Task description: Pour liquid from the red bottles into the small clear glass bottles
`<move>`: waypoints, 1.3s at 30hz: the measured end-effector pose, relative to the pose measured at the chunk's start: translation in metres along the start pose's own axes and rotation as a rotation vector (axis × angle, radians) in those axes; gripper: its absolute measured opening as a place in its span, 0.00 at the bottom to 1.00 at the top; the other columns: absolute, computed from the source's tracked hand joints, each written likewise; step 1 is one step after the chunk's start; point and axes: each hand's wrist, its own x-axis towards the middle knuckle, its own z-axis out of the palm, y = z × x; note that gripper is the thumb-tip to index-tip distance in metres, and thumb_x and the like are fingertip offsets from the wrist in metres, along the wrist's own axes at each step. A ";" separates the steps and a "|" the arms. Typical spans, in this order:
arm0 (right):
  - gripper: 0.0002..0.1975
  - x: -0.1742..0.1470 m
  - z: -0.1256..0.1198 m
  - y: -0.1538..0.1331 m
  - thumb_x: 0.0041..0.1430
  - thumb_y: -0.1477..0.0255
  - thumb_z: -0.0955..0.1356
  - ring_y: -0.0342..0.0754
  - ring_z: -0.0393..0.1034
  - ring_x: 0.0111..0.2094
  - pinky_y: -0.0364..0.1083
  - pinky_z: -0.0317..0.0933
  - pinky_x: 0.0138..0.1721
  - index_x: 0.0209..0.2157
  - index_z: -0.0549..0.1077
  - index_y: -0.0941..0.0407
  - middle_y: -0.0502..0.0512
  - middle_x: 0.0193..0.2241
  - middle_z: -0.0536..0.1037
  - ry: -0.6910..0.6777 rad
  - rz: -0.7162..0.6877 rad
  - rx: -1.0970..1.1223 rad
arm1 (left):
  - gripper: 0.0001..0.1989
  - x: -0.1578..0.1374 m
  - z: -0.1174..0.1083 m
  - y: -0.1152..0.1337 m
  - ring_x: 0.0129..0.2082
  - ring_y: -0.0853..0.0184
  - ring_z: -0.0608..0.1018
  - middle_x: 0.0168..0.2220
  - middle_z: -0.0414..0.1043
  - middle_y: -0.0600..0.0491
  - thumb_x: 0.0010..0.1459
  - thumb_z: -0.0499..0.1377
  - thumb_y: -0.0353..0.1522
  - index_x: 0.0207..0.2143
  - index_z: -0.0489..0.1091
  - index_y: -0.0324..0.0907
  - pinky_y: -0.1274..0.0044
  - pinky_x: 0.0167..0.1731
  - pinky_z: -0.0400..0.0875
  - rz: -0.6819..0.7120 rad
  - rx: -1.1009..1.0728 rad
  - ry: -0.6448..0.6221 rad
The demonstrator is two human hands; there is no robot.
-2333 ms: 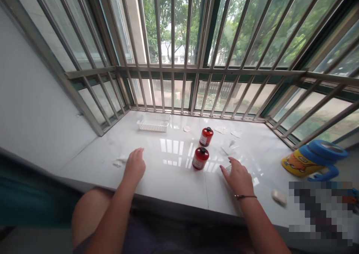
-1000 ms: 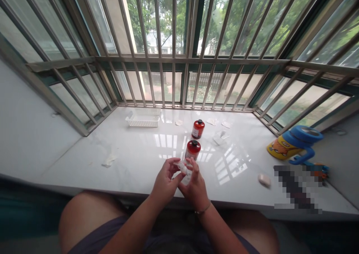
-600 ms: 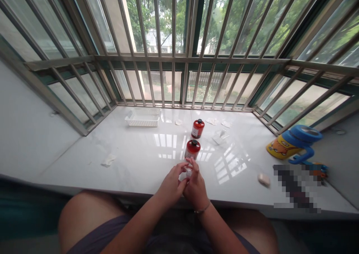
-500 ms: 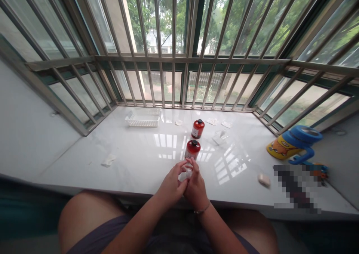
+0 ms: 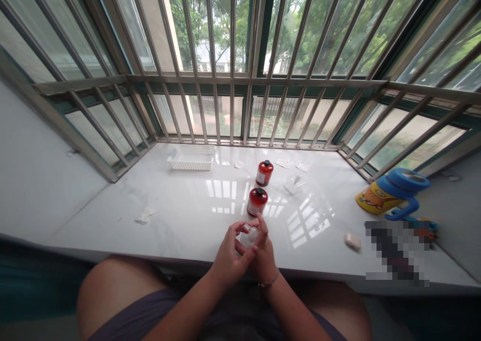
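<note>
Both of my hands meet over the front part of the white sill, around a small clear container [image 5: 248, 237] whose exact kind I cannot make out. My left hand [image 5: 232, 250] curls its fingers and thumb about the container's left side. On the other side, my right hand [image 5: 263, 248] closes on it, index finger pointing forward. Just past the fingertips stands a red bottle [image 5: 257, 203] with a black cap and a pale label. A second red bottle [image 5: 264, 173] of the same sort is upright behind it.
A white plastic basket [image 5: 191, 159] sits at the back left. Crumpled white tissue [image 5: 145, 215] lies on the left, and a clear plastic piece [image 5: 295, 184] right of the bottles. At right are a pinkish block [image 5: 352, 241] and a blue-and-yellow mug [image 5: 393, 193]. Metal bars [image 5: 233, 82] enclose the sill.
My hands have drawn back slightly from the front red bottle, uncovering its label. The fingers have shifted around the clear container, so more of it shows.
</note>
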 end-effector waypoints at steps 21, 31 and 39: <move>0.51 0.001 0.004 0.003 0.61 0.62 0.76 0.58 0.77 0.46 0.63 0.78 0.47 0.75 0.44 0.52 0.64 0.52 0.72 0.059 -0.013 -0.019 | 0.51 0.004 0.007 -0.003 0.64 0.50 0.74 0.61 0.73 0.46 0.41 0.82 0.29 0.65 0.64 0.51 0.55 0.66 0.67 -0.156 -0.077 -0.023; 0.51 0.002 0.004 0.001 0.61 0.63 0.76 0.57 0.78 0.49 0.63 0.77 0.50 0.75 0.43 0.49 0.65 0.56 0.70 0.042 0.001 0.027 | 0.54 0.005 0.007 -0.007 0.58 0.49 0.77 0.56 0.72 0.48 0.38 0.83 0.33 0.66 0.64 0.50 0.54 0.62 0.72 -0.168 -0.054 0.007; 0.51 0.001 0.004 0.005 0.61 0.63 0.76 0.58 0.78 0.47 0.64 0.78 0.48 0.75 0.43 0.49 0.65 0.56 0.71 0.038 -0.014 0.012 | 0.58 0.006 0.007 -0.010 0.68 0.46 0.69 0.67 0.65 0.43 0.38 0.83 0.34 0.69 0.61 0.50 0.52 0.70 0.61 -0.107 -0.056 -0.009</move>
